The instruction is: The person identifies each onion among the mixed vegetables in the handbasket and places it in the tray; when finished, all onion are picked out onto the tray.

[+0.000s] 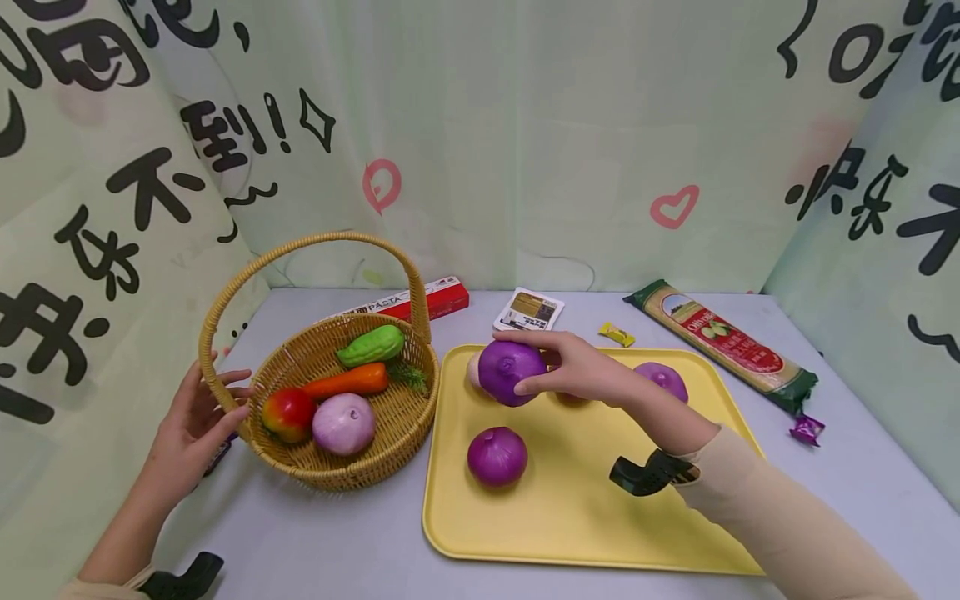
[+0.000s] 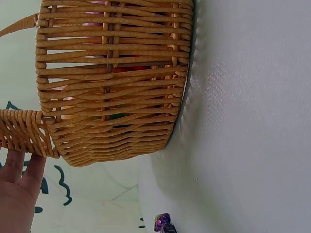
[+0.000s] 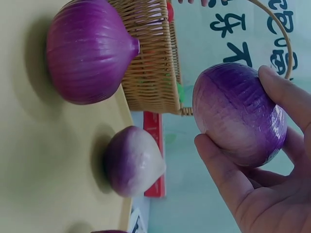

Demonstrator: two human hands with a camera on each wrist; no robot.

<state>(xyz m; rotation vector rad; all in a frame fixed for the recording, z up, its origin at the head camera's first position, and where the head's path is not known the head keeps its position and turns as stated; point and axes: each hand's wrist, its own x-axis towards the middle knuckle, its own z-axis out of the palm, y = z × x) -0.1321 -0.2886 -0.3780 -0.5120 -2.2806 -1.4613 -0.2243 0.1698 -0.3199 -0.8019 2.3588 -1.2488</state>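
Observation:
My right hand point(image 1: 573, 367) holds a purple onion point(image 1: 512, 372) above the yellow tray point(image 1: 592, 517), thumb and fingers on its sides. In the right wrist view that onion point(image 3: 238, 114) shows a paler flank. A second purple onion point(image 1: 497, 457) rests on the tray nearer me. A white-and-purple bulb point(image 3: 133, 161) sits behind the held one. Farther right on the tray lies another purple onion point(image 1: 662, 381), partly behind my forearm. At the left, my left hand point(image 1: 197, 421) grips the base of the wicker basket's handle point(image 1: 213, 350), fingers behind it. Inside the basket point(image 1: 345, 479) lies a pale purple onion point(image 1: 343, 424).
The basket also holds a mango point(image 1: 288, 414), a carrot point(image 1: 348, 382) and a green gourd-like vegetable point(image 1: 371, 346). Behind stand a red pasta box point(image 1: 447, 296) and a white packet point(image 1: 528, 310). A yellow candy point(image 1: 617, 334), a pasta bag point(image 1: 723, 342) and a purple candy point(image 1: 807, 430) surround the tray.

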